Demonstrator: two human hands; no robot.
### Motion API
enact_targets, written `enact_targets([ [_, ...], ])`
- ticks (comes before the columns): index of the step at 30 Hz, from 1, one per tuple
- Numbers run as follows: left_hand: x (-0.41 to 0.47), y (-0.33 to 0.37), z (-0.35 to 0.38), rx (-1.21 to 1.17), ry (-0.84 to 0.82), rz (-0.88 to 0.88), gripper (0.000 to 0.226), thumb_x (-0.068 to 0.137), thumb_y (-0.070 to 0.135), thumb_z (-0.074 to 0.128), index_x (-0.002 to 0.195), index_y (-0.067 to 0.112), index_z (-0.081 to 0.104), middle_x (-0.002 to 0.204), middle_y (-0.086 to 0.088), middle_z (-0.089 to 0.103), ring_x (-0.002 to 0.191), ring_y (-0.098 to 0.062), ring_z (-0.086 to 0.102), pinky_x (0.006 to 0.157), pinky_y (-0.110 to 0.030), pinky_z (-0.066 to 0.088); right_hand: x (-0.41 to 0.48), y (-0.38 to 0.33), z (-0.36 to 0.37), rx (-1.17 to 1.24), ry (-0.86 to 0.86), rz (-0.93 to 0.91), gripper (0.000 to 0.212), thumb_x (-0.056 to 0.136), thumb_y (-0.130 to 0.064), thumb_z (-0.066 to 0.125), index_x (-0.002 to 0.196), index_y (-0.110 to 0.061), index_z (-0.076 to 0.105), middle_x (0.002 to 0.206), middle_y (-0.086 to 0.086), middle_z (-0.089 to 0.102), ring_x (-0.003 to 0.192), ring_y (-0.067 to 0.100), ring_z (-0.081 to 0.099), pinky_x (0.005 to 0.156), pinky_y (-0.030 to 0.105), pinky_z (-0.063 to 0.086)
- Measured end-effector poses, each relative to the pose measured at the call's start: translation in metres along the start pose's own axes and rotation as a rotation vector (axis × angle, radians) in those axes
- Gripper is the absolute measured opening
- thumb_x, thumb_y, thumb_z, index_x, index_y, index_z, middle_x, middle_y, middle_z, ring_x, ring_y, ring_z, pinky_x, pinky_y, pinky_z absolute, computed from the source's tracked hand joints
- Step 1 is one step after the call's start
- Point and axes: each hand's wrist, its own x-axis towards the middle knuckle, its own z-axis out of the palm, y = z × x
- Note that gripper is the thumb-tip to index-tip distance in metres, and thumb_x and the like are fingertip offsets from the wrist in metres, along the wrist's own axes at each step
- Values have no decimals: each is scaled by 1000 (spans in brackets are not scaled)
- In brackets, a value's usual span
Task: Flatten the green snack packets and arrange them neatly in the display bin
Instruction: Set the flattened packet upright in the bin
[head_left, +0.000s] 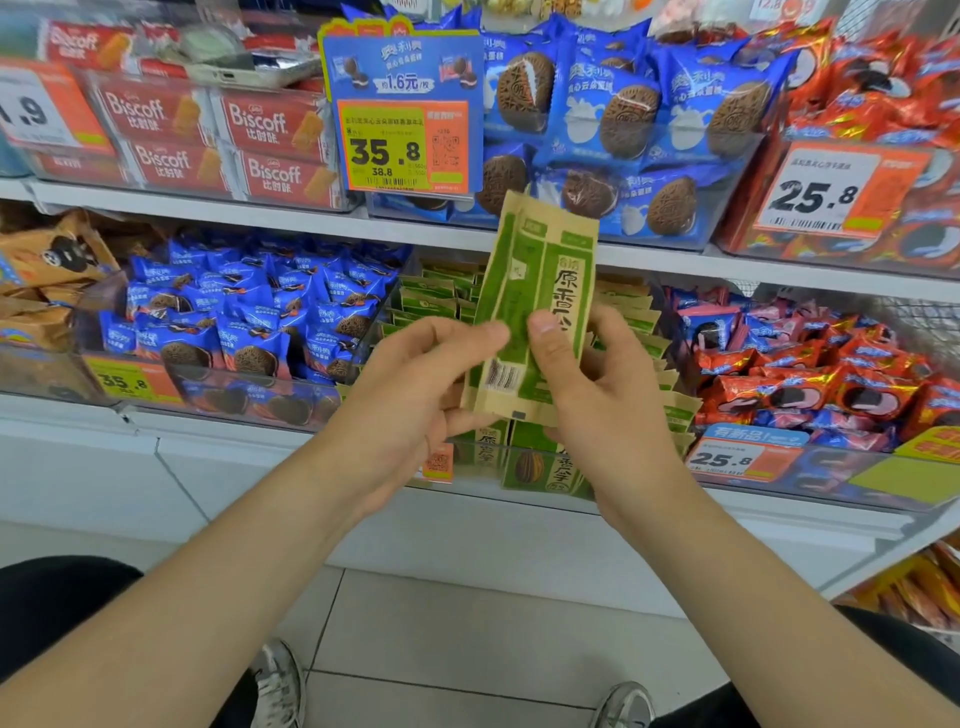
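Presently: display bin (470, 467), green packets (431, 301) stacked inside; twelve o'clock above, left hand (415, 384) and right hand (597, 384) pinching one packet (535, 270); white shelf (260, 462).

One packet (530, 291) is held up in front of the shelf, above the display bin (470, 460). It is long and narrow, tan paper with green panels, with dark characters down the right panel and a barcode near the lower left. It stands nearly upright, its top leaning slightly right, and looks flat (light creasing only). The left hand (410, 384) and right hand (597, 384) pinch its lower half, thumbs on the front face. The bin is a clear-walled tray on the lower shelf. The other packets (431, 304), of the same kind, stand inside on edge in close rows. The front ones face outward behind the clear wall.
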Motion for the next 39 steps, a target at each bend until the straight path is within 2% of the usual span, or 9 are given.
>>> enact_targets([
  [3,0,-2,1,64,0,1,31,101,15,66,130,3,64,114,-16,79,107,-32,78,93,-46,64,1,1,-2,-75,1,54,24,100,-46,68,120,-33,69,99,0,81,88,30,78,67,46,66],
  [6,1,-7,1,65,45,16,24,108,11,56,131,8,64,114,-14,80,109,-30,77,95,-43,63,2,0,-5,8,6,136,28,99,-46,69,113,-23,78,98,10,81,82,31,74,60,34,59],
  [9,2,-9,0,-9,69,42,24,109,7,53,131,7,60,115,-16,79,111,-32,76,97,-46,62,1,1,-5,122,-36,201,28,99,-36,71,116,-16,80,105,6,82,91,22,76,70,31,57],
  [11,2,-9,1,-29,72,50,24,108,7,54,131,7,61,114,-17,79,110,-32,76,95,-44,64,0,4,-4,154,-18,205,27,99,-32,71,118,-16,80,105,5,82,84,14,73,64,25,55],
  [21,0,-12,1,-47,12,4,40,92,22,69,131,10,70,121,-11,78,111,-29,76,89,-46,65,-3,-5,-3,-5,11,12,9,93,-13,78,96,-20,83,78,0,81,64,7,73,50,14,49],
  [23,1,-9,-1,-75,-8,-47,44,89,21,70,131,9,70,121,-13,78,110,-30,77,89,-47,65,-5,-7,-3,89,-1,94,11,93,-20,79,100,-13,84,85,5,81,70,12,76,53,18,54],
  [27,-1,-6,-3,73,-15,-57,46,82,26,76,125,13,74,113,-11,81,104,-30,79,85,-43,67,-6,-8,-5,193,-21,194,27,97,-28,73,107,-4,82,100,14,82,91,33,80,77,48,67],
  [33,-4,-3,5,65,-32,-30,34,102,35,62,126,13,73,116,-9,80,108,-29,78,90,-48,64,-1,-7,-8,54,106,-55,22,100,-20,71,87,-7,82,83,13,81,76,33,80,66,48,66],
  [39,3,-9,-2,71,321,214,35,100,23,71,124,14,47,102,-6,81,89,-22,80,70,-41,67,-1,-2,-5,273,-216,215,29,106,-24,59,128,-11,75,119,16,77,92,24,70,65,30,58],
])
